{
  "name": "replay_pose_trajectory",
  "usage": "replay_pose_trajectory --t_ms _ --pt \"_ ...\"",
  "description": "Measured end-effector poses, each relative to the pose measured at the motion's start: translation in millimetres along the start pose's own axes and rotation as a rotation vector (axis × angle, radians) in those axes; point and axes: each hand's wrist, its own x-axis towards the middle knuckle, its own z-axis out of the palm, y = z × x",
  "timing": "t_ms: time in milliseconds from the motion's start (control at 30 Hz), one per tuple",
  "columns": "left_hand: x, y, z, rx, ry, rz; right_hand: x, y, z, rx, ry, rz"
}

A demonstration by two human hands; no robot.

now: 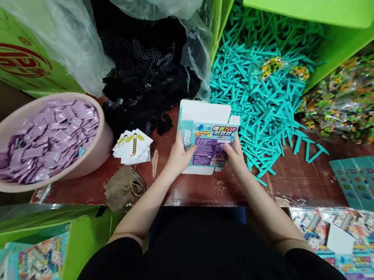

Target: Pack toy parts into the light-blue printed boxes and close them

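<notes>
Head view: a printed cardboard box (209,139), unfolded with its white flaps showing, sat between both hands over a dark red tabletop (213,191). The left hand (180,154) and right hand (234,152) each gripped one side, fingers curled partly closed round the edge. Just beyond lay teal plastic pieces (264,103) and black plastic pieces (145,81) in a clear bag (198,52) (some spilling onto the table). Leftward stood a pink basin (8,128) of lilac sachets (47,143), near printed cards (133,146) and a brown cloth (125,188).

left hand (178,155): gripping | right hand (235,156): gripping | forearms (149,199): angled inward
</notes>
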Motion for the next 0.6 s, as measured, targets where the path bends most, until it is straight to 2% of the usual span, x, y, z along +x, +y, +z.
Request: replay_pose_trajectory --t_ms 100,167,233,333,400,500,533,600 --pt "-17.2 26.9 6.6 0.044 0.007 0.011 -22.7 -14.1 11.5 -0.018 0.016 -0.039" --pt "-26.9 33.8 6.1 -0.024 -0.071 0.006 -35.2 -19.8 14.4 -0.016 0.002 -0.019" --pt "-36.6 27.7 2.3 -0.156 -0.182 -0.052 -43.9 -22.6 12.9 -0.019 0.011 0.032" --pt "-49.3 2.6 -3.4 -0.394 -0.37 -0.249 -50.5 -19.1 6.1 0.015 0.042 0.117" --pt "-53.2 -13.1 -4.5 -0.441 -0.328 -0.301 -52.3 -11.2 1.3 0.078 0.045 0.172" --pt "-49.9 -22.9 -4.4 -0.32 -0.119 -0.167 -53.7 5.4 -4.1 0.152 0.08 0.224" --pt "-47.3 -23.1 -4.6 -0.253 -0.098 -0.118 -54.4 10.9 -5.3 0.16 0.098 0.23" --pt "-42.0 -22.1 -5.4 -0.113 -0.16 -0.059 -56.7 20.1 -6.8 0.115 0.121 0.22"
